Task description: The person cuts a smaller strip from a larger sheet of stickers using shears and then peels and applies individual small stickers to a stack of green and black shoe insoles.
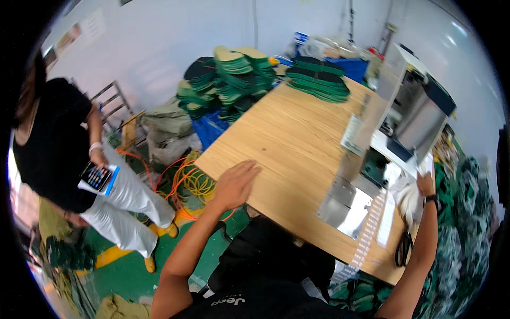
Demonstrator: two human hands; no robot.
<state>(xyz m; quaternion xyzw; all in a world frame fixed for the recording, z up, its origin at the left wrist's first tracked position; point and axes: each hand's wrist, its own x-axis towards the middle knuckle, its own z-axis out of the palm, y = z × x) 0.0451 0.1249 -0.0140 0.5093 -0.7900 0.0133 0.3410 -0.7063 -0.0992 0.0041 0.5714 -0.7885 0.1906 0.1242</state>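
My left hand (236, 183) lies at the near left edge of a wooden table (276, 154), fingers stretched out and nothing in it. At the table's right end stands a sewing machine (409, 117) with a metal plate (348, 204) in front of it. My right hand (426, 184) is beside the machine's base, next to some white material (408, 199). Its fingers are partly hidden and small, so I cannot make out whether they grip anything. Black looped handles, apparently of scissors (404, 249), lie near my right forearm.
A stack of green and black insole-shaped pieces (319, 78) sits at the table's far end. More stacks (234, 74) stand behind it to the left. Orange and yellow hoses (188, 181) coil on the floor. A person (64, 143) stands at left, holding a phone. Green material (462, 239) is heaped at right.
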